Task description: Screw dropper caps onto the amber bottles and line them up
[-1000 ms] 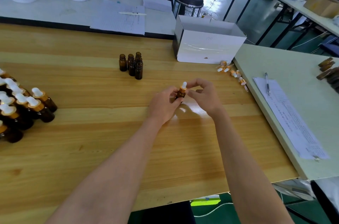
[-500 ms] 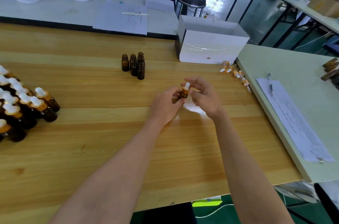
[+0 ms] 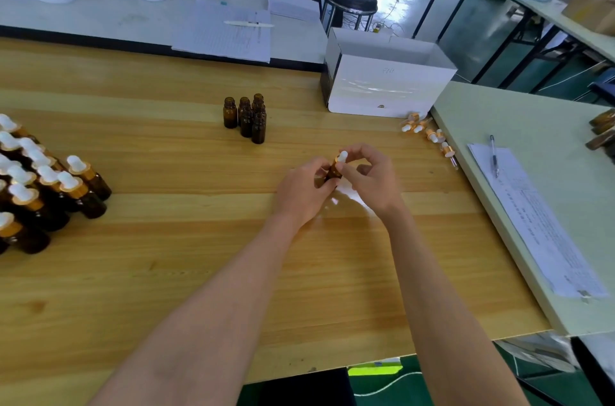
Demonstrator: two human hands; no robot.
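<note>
Holding amber bottle [image 3: 333, 172] in left grip [image 3: 304, 192], pinching dropper cap [image 3: 342, 157] with right grip [image 3: 369, 182]. Risks cross-threading from tilted cap, or dropping bottle onto desk [image 3: 166, 272] from loose hold.

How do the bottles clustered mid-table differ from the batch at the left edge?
The small amber glass bottles mid-table have bare, open necks; the left-edge amber bottles wear white-bulbed dropper caps. The mid-table cluster is few, the left batch many. Both groups stand upright.

Left hand [image 3: 304, 192] grips bottle [image 3: 333, 171], right hand [image 3: 369, 179] — cap [image 3: 342, 157]
</note>
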